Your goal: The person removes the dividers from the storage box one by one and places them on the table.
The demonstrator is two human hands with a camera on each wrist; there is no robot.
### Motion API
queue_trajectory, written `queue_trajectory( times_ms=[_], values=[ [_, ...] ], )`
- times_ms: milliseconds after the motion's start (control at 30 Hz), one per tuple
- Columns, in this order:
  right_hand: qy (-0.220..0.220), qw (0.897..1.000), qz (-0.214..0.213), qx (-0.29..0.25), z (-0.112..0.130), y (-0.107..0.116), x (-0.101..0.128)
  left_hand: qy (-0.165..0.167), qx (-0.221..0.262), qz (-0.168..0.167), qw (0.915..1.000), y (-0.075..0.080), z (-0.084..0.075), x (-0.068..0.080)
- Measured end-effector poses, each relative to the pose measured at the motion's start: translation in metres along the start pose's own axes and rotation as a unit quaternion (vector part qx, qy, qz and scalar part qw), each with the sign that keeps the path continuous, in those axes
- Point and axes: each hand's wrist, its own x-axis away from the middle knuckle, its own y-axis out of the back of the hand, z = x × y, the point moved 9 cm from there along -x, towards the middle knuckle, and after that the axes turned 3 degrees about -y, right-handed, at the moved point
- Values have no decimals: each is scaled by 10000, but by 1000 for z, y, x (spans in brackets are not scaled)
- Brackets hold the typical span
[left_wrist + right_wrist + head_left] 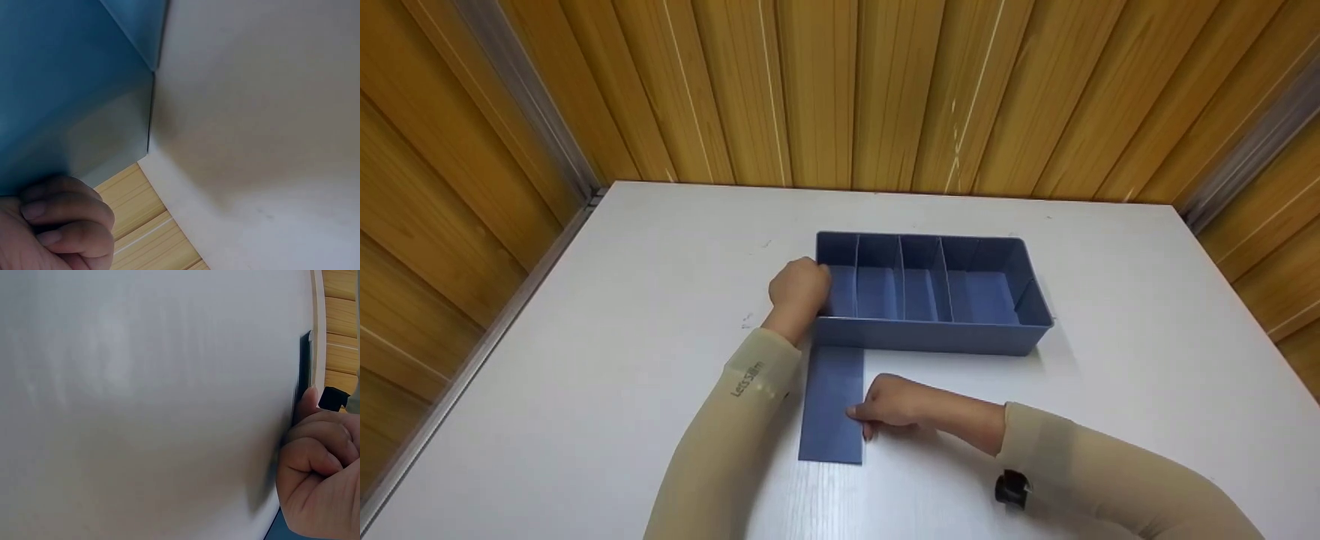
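Observation:
A blue rectangular box [922, 335] with upright dividers stands on the table, split into several compartments, the rightmost the widest. At its left end my left hand [799, 289] grips the short wall, knuckles up over the rim. In the left wrist view the fingers [79, 214] are curled close against the box wall [107, 140]. A flat blue strip-shaped panel [832, 405] lies lengthwise in front of the box's left corner. My right hand [896, 401] pinches its right edge, thumb on top. The right wrist view shows the other fingers [312, 450] folded into the palm.
The white table [585, 360] runs back to a wood-patterned panelled wall [885, 90]. Similar panels with metal edge strips rise at left and right. A black wrist-worn device [1011, 489] sits at the right sleeve.

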Motion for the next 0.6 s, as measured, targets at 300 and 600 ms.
queue_trajectory(
  times_ms=[300, 600],
  values=[
    [-72, 9995, -93, 306, 2, 2, 0, 22, 74, 71, 9999, 0, -1, 0],
    [86, 9990, -97, 419, 6, 0, -4, -20, -95, 94, 9999, -1, -2, 1]
  ],
)
